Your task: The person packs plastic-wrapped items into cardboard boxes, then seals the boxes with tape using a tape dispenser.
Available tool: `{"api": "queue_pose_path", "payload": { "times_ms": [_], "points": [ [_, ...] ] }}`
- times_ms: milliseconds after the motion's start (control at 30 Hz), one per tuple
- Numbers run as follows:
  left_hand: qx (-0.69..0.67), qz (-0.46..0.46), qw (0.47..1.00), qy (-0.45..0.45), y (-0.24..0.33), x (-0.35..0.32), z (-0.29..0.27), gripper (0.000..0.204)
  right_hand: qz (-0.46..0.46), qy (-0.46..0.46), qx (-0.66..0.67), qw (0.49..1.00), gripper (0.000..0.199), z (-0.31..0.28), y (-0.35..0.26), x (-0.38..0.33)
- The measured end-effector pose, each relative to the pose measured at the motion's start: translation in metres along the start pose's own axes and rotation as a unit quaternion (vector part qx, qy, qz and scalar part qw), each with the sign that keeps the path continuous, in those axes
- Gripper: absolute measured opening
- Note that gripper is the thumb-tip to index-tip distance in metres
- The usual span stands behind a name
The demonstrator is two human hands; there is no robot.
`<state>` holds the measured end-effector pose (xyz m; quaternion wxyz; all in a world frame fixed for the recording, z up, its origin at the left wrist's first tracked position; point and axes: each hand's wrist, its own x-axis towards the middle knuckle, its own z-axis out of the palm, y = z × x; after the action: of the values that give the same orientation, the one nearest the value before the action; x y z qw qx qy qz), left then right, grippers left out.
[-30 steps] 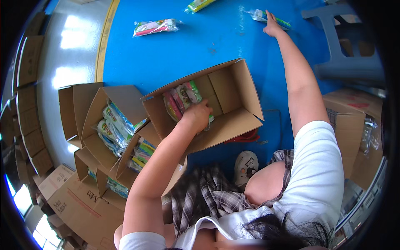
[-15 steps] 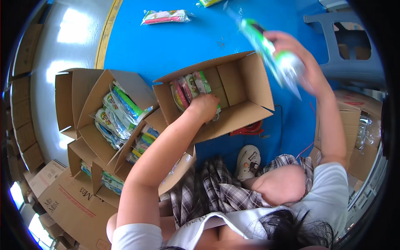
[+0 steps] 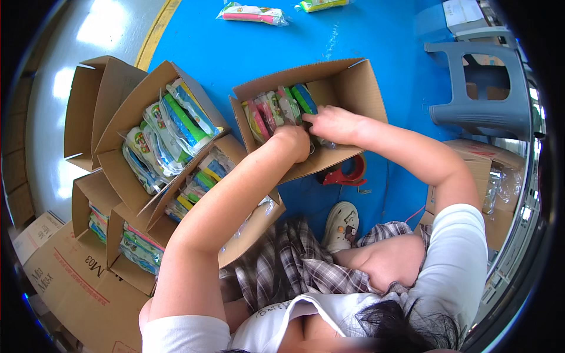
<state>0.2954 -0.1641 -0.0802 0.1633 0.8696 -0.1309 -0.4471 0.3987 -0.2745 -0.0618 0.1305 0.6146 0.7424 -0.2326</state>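
A: Hands both in the open cardboard box (image 3: pixel 347 88) now. Right hand (image 3: pixel 332 123) has come down from the raised position of half a second ago; the green packet it held up then is no longer in its grip.

B: Grip state?

A: Right: fingers pressed together, index tip on the row of standing packets (image 3: pixel 276 109) just left of it. Pinching anything? Can't tell. Left hand (image 3: pixel 294 141) is a closed fist at the near box wall, touching the right hand's heel; what it holds is hidden.

B: Packets' position?

A: Upright in the box's left half, directly ahead of both hands. Right half bare.

B: Surroundings?

A: Red tape dispenser (image 3: pixel 347 173) on the blue floor (image 3: pixel 376 35) just below the hands. Filled boxes (image 3: pixel 165 135) well left. Grey stool (image 3: pixel 477 88) far right. Two loose packets (image 3: pixel 253 13) beyond the box.
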Motion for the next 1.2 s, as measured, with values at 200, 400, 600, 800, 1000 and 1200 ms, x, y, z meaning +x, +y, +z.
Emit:
{"api": "queue_pose_path", "payload": {
  "times_ms": [200,400,600,800,1000,1200],
  "points": [
    [0.035,0.020,0.998,0.041,-0.001,-0.004,0.009,0.044,0.037,0.050,0.095,0.993,0.022,0.027,-0.002,0.001],
    [0.115,0.118,0.980,-0.108,-0.013,-0.005,-0.018,0.031,0.114,0.140,0.370,0.911,0.044,0.005,0.019,-0.009],
    [-0.023,0.031,0.999,0.003,-0.008,0.007,-0.010,0.029,0.307,-0.108,0.441,0.836,0.081,0.020,0.018,0.001],
    [0.037,0.064,0.994,-0.076,-0.008,0.007,-0.024,0.036,0.366,-0.220,0.557,0.712,0.052,0.011,0.039,0.008],
    [-0.033,0.029,0.997,-0.065,0.000,0.005,-0.019,0.035,0.164,-0.141,0.475,0.853,0.057,-0.060,0.051,-0.031],
    [-0.095,0.067,0.978,0.170,0.005,-0.003,0.008,0.037,0.091,0.136,-0.091,0.982,0.032,-0.048,0.032,0.013]
  ]
}}
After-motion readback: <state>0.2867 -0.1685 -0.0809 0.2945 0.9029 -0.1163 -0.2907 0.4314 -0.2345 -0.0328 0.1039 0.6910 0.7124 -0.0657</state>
